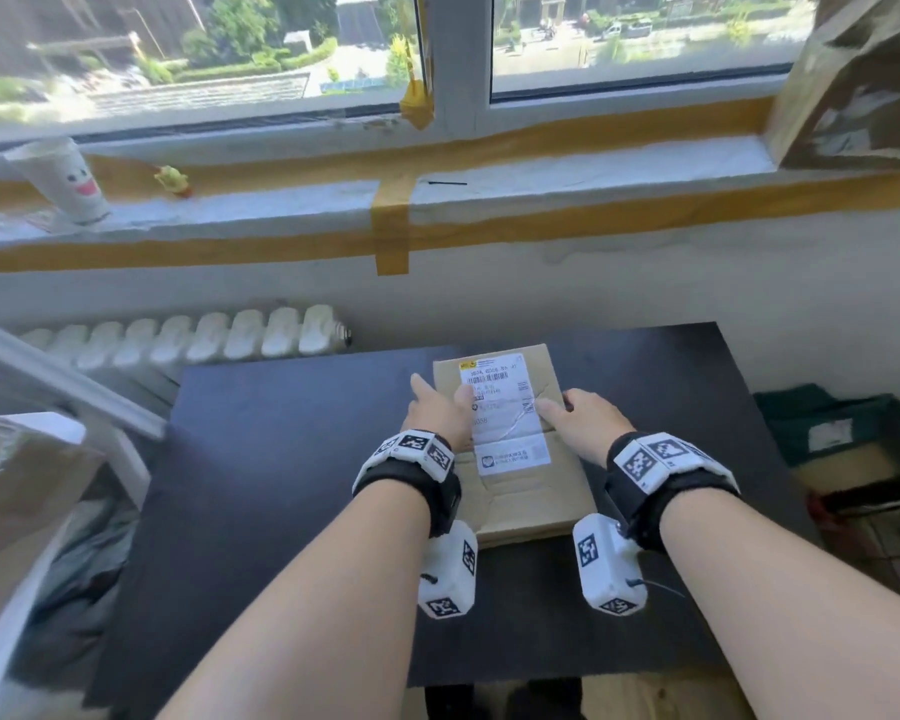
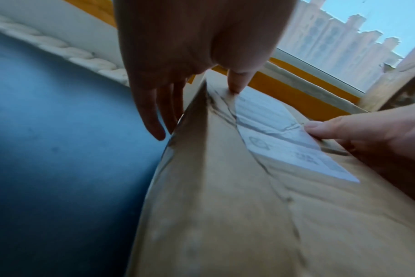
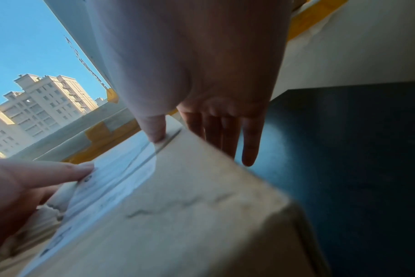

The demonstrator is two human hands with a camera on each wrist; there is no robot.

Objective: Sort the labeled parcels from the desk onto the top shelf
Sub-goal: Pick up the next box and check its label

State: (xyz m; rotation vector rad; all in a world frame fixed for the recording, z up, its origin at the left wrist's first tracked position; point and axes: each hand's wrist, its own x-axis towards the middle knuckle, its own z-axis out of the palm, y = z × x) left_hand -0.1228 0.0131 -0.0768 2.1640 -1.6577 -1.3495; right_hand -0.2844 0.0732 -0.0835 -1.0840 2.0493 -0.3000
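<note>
A flat cardboard parcel (image 1: 523, 498) with a white shipping label (image 1: 510, 407) lies on the dark desk (image 1: 281, 459). My left hand (image 1: 437, 410) is at its left edge, thumb on the label and straight fingers (image 2: 152, 116) reaching down along the side. On the right edge sits my right hand (image 1: 588, 418), thumb on top and straight fingers (image 3: 249, 146) down the right side. The parcel (image 2: 225, 206) fills the left wrist view, and the parcel (image 3: 190, 215) is also close up in the right wrist view. It rests flat on the desk.
Behind the desk are a radiator (image 1: 204, 337) and a taped window sill holding a paper cup (image 1: 61, 181) and a yellow toy (image 1: 172, 180). A brown paper bag (image 1: 853, 80) stands at the sill's right end. A white shelf frame (image 1: 58, 376) and a cardboard box (image 1: 11, 485) stand at left.
</note>
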